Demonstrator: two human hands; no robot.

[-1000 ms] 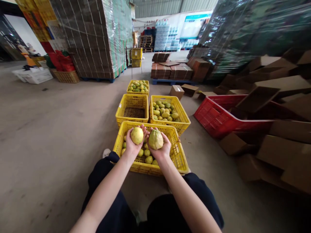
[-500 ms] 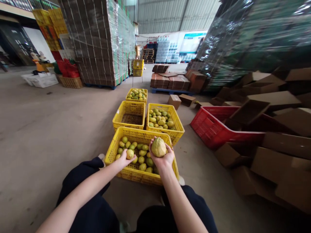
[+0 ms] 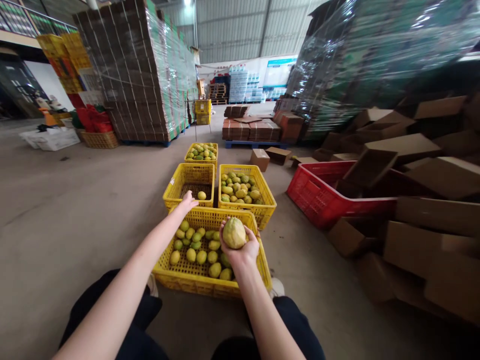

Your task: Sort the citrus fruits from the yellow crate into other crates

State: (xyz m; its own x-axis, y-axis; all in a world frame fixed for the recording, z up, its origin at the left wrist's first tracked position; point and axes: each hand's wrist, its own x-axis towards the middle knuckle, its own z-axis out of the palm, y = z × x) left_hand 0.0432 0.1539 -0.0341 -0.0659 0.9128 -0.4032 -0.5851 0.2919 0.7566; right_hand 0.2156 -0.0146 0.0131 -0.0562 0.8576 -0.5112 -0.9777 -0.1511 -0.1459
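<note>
My left hand [image 3: 188, 201] reaches over the near rim of the middle-left yellow crate [image 3: 170, 187], fingers apart and holding nothing. Just beyond its fingertips, a single yellow fruit [image 3: 201, 195] is inside that crate. A large, knobbly yellow-green fruit [image 3: 234, 233] rests in my right hand [image 3: 243, 252], which cups it from below, above the nearest yellow crate [image 3: 210, 286]. Several smaller green and yellow fruits [image 3: 191, 255] lie spread in this nearest crate. Beside the middle-left crate stands another yellow crate [image 3: 267, 212], well filled with similar fruits.
Farther back is a yellow crate [image 3: 201, 161] of fruits. A red crate [image 3: 311, 195] and a heap of cardboard boxes [image 3: 438, 250] lie on the right. Wrapped carton stacks [image 3: 127, 75] tower behind, and flattened cardboard [image 3: 264, 131] sits on a blue pallet.
My left hand has moved forward from the nearest crate and let go of its small fruit, now in the middle-left crate. My right hand still holds the large fruit. The view has shifted slightly.
</note>
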